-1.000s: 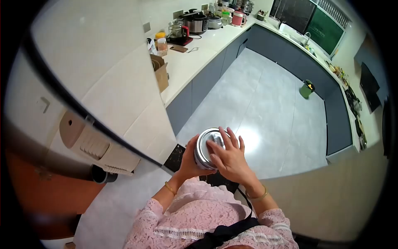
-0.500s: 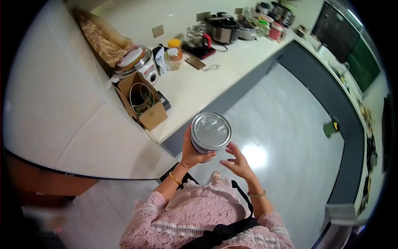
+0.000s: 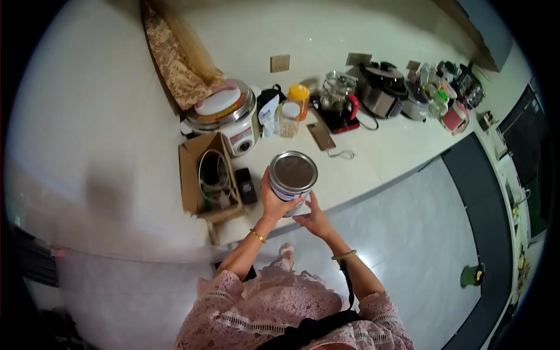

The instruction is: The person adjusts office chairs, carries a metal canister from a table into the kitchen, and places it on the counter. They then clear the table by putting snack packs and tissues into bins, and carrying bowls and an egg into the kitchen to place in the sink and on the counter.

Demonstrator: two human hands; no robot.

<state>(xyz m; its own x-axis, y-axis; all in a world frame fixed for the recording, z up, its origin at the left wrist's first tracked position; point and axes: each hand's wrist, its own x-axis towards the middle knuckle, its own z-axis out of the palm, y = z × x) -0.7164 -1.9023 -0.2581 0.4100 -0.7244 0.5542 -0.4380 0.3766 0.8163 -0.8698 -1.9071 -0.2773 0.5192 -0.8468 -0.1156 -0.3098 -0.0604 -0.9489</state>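
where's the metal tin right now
Near the middle of the head view, the metal tin is in the left hand, with the right hand at its lower right and the cardboard box further left.

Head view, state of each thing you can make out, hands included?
Can: upright, top covered, held off the counter
Left hand: gripping the can
Right hand: fingers spread by the can's lower side
Cardboard box: open, things inside
White-lidded jar: closed
Yellow-lidded jar: closed
Black-lidded cooker: closed, power unclear
Phone: lying flat
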